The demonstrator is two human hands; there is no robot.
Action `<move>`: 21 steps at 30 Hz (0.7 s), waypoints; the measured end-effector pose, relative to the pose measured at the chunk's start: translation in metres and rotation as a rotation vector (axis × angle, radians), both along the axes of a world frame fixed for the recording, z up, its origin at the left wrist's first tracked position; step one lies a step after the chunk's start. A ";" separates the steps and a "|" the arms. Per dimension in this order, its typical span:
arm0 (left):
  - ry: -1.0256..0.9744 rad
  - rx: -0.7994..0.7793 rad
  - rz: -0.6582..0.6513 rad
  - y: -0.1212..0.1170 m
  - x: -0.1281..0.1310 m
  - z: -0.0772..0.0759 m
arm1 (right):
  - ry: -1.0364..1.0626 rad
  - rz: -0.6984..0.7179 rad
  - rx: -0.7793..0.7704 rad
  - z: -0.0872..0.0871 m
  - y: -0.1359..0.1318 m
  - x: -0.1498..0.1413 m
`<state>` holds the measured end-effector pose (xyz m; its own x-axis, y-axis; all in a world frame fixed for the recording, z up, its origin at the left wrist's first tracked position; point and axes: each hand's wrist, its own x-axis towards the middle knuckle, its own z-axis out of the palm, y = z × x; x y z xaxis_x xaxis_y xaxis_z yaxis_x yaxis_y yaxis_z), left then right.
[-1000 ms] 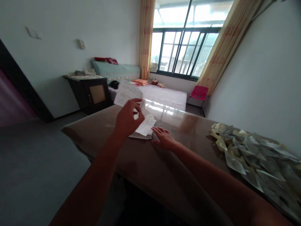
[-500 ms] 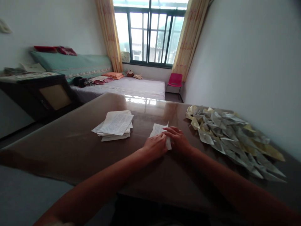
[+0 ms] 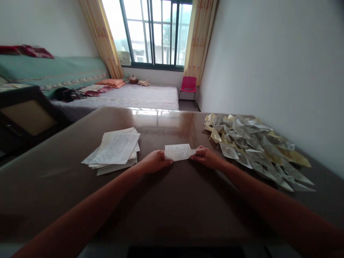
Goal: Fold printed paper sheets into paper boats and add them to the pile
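Note:
A printed sheet of paper point(image 3: 178, 152) lies folded over on the brown table point(image 3: 172, 208), in front of me at the middle. My left hand point(image 3: 155, 162) pinches its left end, fingers closed on the paper. My right hand point(image 3: 206, 157) pinches its right end the same way. A stack of printed sheets point(image 3: 115, 149) rests on the table to the left of my left hand. A large heap of folded paper shapes point(image 3: 255, 147) covers the table's right side, close to my right hand.
A white wall runs along the table's right edge. Beyond the table stand a bed point(image 3: 129, 96), a pink chair point(image 3: 188, 85), a window with yellow curtains point(image 3: 154, 32), and a dark cabinet point(image 3: 24, 114) at the left.
My left hand took a sheet off the stack and brought it to the table's middle. Both hands now hold its ends, with the sheet folded over. The camera has tipped down and right.

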<state>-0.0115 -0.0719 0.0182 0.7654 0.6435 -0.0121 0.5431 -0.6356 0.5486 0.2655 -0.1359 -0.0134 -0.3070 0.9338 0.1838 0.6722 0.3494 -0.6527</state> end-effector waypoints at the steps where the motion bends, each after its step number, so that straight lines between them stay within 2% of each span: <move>1: 0.000 -0.016 0.028 0.002 0.004 -0.002 | 0.043 0.014 -0.071 0.003 0.003 -0.001; 4: 0.026 -0.030 0.084 0.006 0.011 -0.006 | 0.125 -0.051 -0.180 0.007 0.012 -0.005; 9: -0.017 0.001 0.219 0.010 0.013 -0.013 | -0.047 -0.287 -0.033 0.005 0.016 -0.015; 11: -0.068 0.018 0.283 0.010 0.012 -0.015 | -0.096 -0.361 -0.026 0.002 0.014 -0.019; 13: -0.066 0.023 0.290 0.008 0.012 -0.016 | -0.127 -0.404 -0.025 0.000 0.012 -0.023; 17: 0.016 0.058 0.266 0.002 0.011 -0.013 | -0.165 -0.431 0.016 -0.001 0.008 -0.028; 21: 0.073 0.126 0.251 -0.001 0.011 -0.014 | -0.206 -0.361 0.033 0.000 0.006 -0.029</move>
<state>-0.0005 -0.0731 0.0043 0.5822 0.8124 0.0312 0.7270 -0.5374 0.4275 0.2368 -0.1299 -0.0135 0.0053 0.9829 0.1841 0.8705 0.0860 -0.4846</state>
